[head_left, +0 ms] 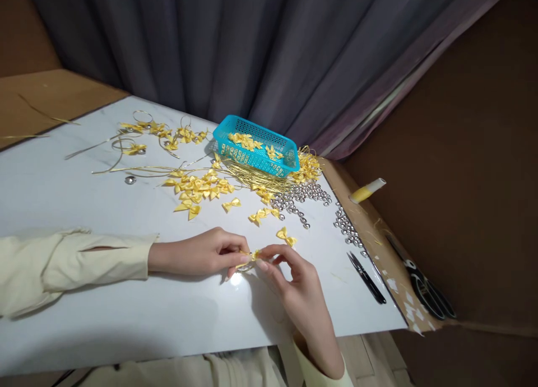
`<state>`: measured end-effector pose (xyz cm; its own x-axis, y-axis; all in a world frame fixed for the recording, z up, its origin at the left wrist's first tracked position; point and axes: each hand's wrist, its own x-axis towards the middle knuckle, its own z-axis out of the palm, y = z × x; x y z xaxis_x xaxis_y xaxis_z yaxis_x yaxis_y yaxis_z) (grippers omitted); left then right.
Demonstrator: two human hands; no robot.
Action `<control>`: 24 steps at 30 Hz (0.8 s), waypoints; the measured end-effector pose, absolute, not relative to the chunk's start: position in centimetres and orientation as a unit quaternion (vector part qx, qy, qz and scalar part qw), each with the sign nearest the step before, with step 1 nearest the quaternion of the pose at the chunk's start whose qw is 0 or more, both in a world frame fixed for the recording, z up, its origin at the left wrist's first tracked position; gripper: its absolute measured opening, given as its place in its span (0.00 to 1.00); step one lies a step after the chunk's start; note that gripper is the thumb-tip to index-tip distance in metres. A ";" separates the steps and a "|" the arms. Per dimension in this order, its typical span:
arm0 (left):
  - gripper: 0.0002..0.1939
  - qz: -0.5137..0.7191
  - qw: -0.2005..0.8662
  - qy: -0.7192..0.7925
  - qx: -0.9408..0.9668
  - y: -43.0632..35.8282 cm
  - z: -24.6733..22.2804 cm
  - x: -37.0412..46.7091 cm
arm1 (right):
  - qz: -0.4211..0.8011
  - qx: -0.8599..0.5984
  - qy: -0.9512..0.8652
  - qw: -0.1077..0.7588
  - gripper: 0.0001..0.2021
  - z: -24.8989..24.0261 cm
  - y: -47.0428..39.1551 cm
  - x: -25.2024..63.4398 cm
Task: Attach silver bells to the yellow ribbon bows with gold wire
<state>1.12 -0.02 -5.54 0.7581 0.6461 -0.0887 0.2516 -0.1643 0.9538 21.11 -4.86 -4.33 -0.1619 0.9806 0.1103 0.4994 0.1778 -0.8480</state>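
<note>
Near the front of the white table, my left hand [210, 253] pinches a small yellow bow [254, 255] with gold cord. My right hand [292, 278] meets it from the right, thumb and forefinger closed on the bow's other side. A loop of the cord hangs just under the fingertips. Part of the bow is hidden by the fingers. Just behind my right hand lies a loose yellow bow [286, 237]. Farther back is a heap of yellow bows [199, 186], beside a bundle of gold cords [256, 176].
A blue basket [257, 162] holding bows stands at the back. Small silver bells [302, 194] are scattered to the right. Black snips [367, 278] lie near the right edge, with black scissors [428, 292] and a yellow-and-white tube [367, 191] beyond. Looped bows [158, 130] lie back left.
</note>
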 end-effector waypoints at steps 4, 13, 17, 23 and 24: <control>0.13 0.171 0.586 0.291 0.737 0.1 -5.7 1.1 | 0.263 -0.497 -0.746 0.357 0.05 -4.9 -5.0 21.1; 0.13 0.162 0.604 0.276 0.730 0.3 -5.6 0.9 | 0.201 -0.441 -0.793 0.369 0.10 -5.0 -4.9 20.7; 0.13 0.158 0.600 0.275 0.734 0.3 -5.6 0.9 | 0.191 -0.418 -0.818 0.345 0.11 -4.9 -4.8 21.0; 0.13 0.150 0.598 0.284 0.734 0.3 -5.4 1.1 | 0.157 -0.381 -0.835 0.365 0.13 -5.2 -4.4 21.0; 0.13 0.150 0.598 0.284 0.734 0.3 -5.4 1.1 | 0.155 -0.380 -0.834 0.369 0.13 -5.3 -4.4 21.0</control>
